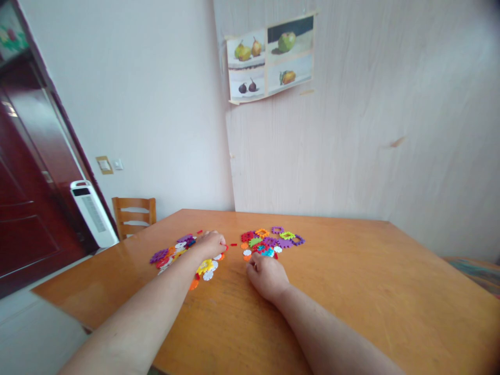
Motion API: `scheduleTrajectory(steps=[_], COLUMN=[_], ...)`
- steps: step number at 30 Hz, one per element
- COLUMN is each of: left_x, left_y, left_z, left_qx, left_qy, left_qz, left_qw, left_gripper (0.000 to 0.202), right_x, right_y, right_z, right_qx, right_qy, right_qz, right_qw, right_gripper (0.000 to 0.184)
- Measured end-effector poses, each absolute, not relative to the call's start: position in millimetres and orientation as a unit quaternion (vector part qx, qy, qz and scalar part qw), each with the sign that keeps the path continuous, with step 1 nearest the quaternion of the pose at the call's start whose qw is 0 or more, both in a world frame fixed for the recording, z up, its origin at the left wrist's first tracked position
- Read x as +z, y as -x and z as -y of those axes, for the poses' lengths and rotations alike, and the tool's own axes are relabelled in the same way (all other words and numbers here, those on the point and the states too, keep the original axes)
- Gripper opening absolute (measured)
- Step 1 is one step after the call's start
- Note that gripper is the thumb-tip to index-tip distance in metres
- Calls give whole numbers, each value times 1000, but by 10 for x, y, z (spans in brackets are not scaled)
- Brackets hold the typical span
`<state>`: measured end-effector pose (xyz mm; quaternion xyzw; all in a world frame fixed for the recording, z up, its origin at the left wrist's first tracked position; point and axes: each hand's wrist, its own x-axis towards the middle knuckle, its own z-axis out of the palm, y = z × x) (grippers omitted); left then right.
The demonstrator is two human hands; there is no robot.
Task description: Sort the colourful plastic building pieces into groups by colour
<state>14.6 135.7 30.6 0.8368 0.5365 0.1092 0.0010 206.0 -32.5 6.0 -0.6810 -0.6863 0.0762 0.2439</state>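
Note:
Both my forearms reach over a wooden table (351, 281). My left hand (211, 244) lies on a pile of coloured plastic interlocking pieces (175, 252), its fingers curled and pinching a small red piece at their tips. My right hand (266, 273) rests as a loose fist on the table just in front of a second group of pieces (271, 239), purple, orange, green, red and blue ones. What its fingers hold, if anything, is hidden. A small red stick (233, 244) lies between the two hands.
A wooden chair (134, 213) stands at the table's far left end, beside a white heater (92, 212) and a dark red door (27, 198). A pale wood panel with fruit pictures (269, 57) rises behind the table.

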Motion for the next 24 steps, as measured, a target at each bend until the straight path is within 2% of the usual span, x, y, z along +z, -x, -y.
scheduleTrajectory(steps=[3,6,12,15,20,24], left_x=[302,321,425,365,198,144], left_y=[-187,-269,-501,-534,-488,-479], left_z=[-1378,-1370,-1360,-1395,-1415,-1400], left_qx=[129,185,306,278,169,161], left_qy=[-814,-786,-778,-804,-828,-833], left_qz=[-563,-570,-465,-462,-526,-524], left_qw=[67,153,289,250,95,74], left_gripper=[10,18,37,29,11,8], right_x=[58,58,43,39,53,59], right_y=[-2058,-2058,-2062,-2061,-2056,-2057], right_z=[320,319,319,315,321,329], right_qx=[78,77,72,67,70,72], right_qy=[681,684,680,678,682,681], right_qz=[687,685,687,687,684,685], right_qw=[242,239,247,253,248,247], right_gripper=[22,22,22,22,22,21])
